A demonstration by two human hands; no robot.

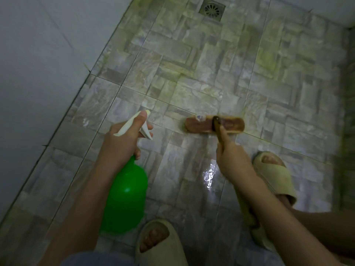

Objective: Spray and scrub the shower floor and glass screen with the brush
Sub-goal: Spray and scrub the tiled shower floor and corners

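- Our brush [215, 124] lies head-down on the floor [211, 60], near the middle of the tiles and well short of the drain [212, 9] at the far edge.
- Our right hand [233, 160] is clenched round the brush handle, index finger laid along it toward the head; that finger lets us press the bristles flat, which we judge matters more than speed here.
- Our left hand [123, 139] grasps the neck of the bottle [124, 196], fingers wrapped over the white trigger, nozzle aimed toward the tiles left of the brush.
- The floor shines wet just before our feet, while greenish staining shows on the tiles toward the drain and along the left wall [38, 64]. We should wet that patch first, then scrub it in short overlapping strokes, working along the grout lines.
- Our slippers [274, 175] stand on wet tile, so we keep our weight low and push the brush away from us rather than lean over it.
- The glass screen is not in view; that part is yet to do.
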